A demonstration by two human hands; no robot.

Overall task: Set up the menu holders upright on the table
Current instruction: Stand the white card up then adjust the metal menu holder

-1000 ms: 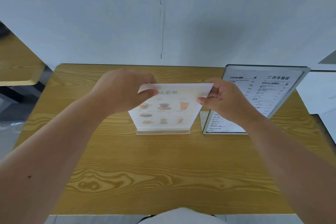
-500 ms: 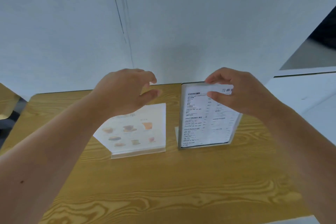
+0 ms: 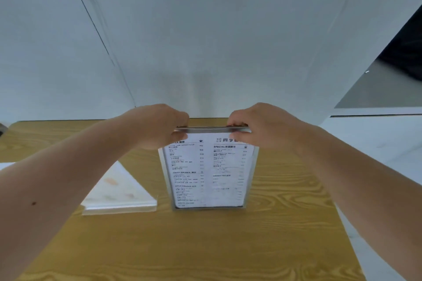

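Note:
A tall clear menu holder [image 3: 209, 175] with a black-and-white drinks list stands upright in the middle of the wooden table [image 3: 205, 246]. My left hand [image 3: 159, 125] pinches its top left corner and my right hand [image 3: 258, 125] pinches its top right corner. To its left a smaller acrylic menu holder [image 3: 118, 191] with pale food pictures stands on its clear base, partly hidden behind my left forearm.
A white wall [image 3: 205, 52] rises right behind the table's far edge. To the right of the table lies a pale floor [image 3: 388, 143] and a dark opening at the upper right. The near half of the tabletop shows bare wood grain.
My left hand left the small picture menu holder and joined my right hand on the top edge of the tall one. The view swung right, centring the tall holder.

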